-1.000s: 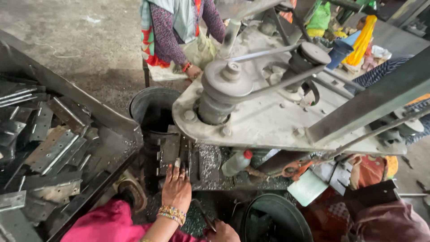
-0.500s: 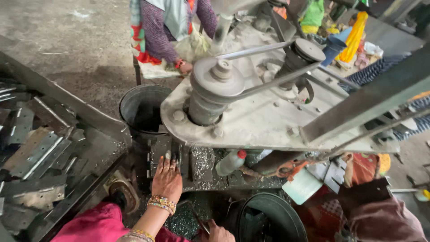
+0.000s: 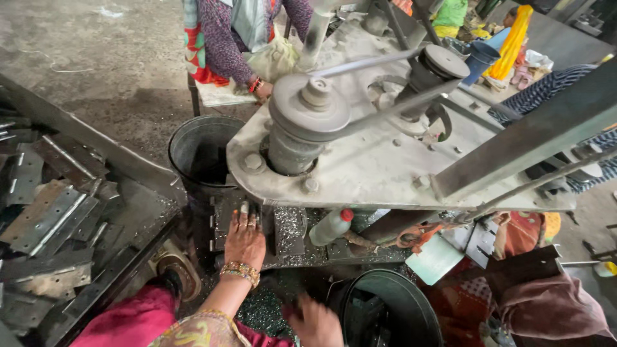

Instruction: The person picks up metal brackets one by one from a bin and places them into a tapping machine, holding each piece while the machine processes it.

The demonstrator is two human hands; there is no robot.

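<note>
Nearest, low in view: right hand (image 3: 316,321), blurred, fingers loosely curled over dark ground strewn with metal shavings; gripping nothing that can be made out. Just right of those fingers, a round dark bucket (image 3: 411,302).

Further up: left hand (image 3: 244,238), bangles at the wrist, fingers stretched out flat and together, pressing on a flat metal piece (image 3: 225,215) lying on the press bed, tips tucked under the overhanging machine plate (image 3: 385,167). Right of these fingers, a shaving-covered block (image 3: 290,229), then a small plastic bottle with red cap (image 3: 331,226). Left of them, a tray of stacked metal hinges (image 3: 45,212). Just beyond the fingertips, an empty-looking steel bucket (image 3: 202,151).

Above: grey pulley (image 3: 310,109) with belt. Farthest back: another person's hand (image 3: 262,91) at a bench.
</note>
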